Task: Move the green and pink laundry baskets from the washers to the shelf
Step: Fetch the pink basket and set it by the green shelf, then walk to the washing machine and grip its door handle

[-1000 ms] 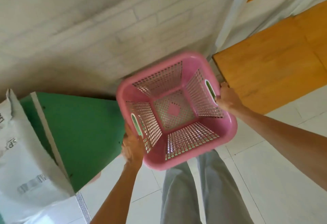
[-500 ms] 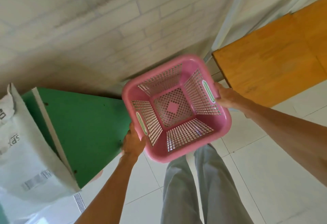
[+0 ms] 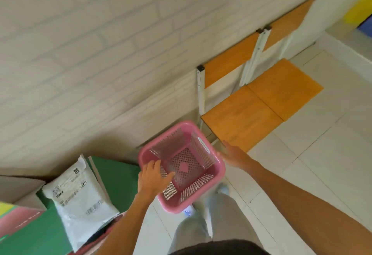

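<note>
pink basket upright, mouth upward

pink basket: 1 | hands: 2 | white bag: 1

White tiled floor, pink laundry basket seen low over it near the wall, wooden-seated chairs placed at far right, green surface at left, white parcel bag laid on it

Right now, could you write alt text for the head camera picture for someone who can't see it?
Seen from above, a person's open left hand and right hand flank an empty pink laundry basket near the tiled floor. Orange wooden chairs stand against a white brick wall.
</note>
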A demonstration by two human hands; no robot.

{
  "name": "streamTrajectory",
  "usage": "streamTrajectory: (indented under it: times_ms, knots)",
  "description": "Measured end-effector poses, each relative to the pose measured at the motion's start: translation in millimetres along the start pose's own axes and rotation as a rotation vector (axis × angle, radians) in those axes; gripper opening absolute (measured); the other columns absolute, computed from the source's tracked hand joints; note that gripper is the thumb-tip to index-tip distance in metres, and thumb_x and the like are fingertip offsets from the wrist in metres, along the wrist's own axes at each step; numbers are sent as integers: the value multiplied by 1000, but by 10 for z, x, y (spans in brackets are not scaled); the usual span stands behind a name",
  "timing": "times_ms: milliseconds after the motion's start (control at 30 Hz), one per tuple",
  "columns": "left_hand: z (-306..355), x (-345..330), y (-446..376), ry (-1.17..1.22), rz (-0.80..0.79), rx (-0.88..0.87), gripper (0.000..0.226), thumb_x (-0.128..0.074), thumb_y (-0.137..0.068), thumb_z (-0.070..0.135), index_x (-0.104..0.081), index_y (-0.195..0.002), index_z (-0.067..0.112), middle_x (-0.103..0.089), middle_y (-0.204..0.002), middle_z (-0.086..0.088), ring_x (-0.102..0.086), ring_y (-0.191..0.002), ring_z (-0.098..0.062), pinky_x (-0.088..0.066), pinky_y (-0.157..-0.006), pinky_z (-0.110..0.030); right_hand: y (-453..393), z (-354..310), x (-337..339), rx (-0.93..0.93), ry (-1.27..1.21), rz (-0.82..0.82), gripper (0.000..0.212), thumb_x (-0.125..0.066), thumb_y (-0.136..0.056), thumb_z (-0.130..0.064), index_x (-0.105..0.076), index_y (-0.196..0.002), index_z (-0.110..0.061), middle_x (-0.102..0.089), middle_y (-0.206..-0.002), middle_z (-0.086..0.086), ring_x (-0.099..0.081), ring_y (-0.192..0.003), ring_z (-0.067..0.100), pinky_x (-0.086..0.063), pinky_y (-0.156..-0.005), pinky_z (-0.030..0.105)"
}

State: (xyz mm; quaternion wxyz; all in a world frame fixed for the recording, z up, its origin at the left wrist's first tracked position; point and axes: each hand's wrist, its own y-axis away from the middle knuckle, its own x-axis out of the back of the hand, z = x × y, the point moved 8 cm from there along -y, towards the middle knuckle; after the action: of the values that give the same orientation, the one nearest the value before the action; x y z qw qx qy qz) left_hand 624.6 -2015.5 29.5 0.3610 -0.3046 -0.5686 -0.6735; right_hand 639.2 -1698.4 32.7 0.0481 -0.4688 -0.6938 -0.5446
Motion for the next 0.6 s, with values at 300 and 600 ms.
streamTrajectory:
  times_ms: [300,600]
  knots:
    - [2045,385,26,-307,-118,-345,95,-39,-79,83,-43,-147,19,-47,-151,-10,-42,-139,-32,-33,-115,-51,1243,1937,1084,-363,88,159,69,-31,-103,-54,-15,-160,-19,-28,-163,11,-30,-149,30,-25,-120,53]
    - [5216,1072,166,-539,0,-658,89,-48,-85,76,-34,-151,18,-41,-152,-9,-38,-140,-32,-36,-111,-47,2516,3791,3142,-458,73,481,64,-36,-102,-53,-31,-154,-15,-44,-152,16,-43,-140,33,-36,-113,52]
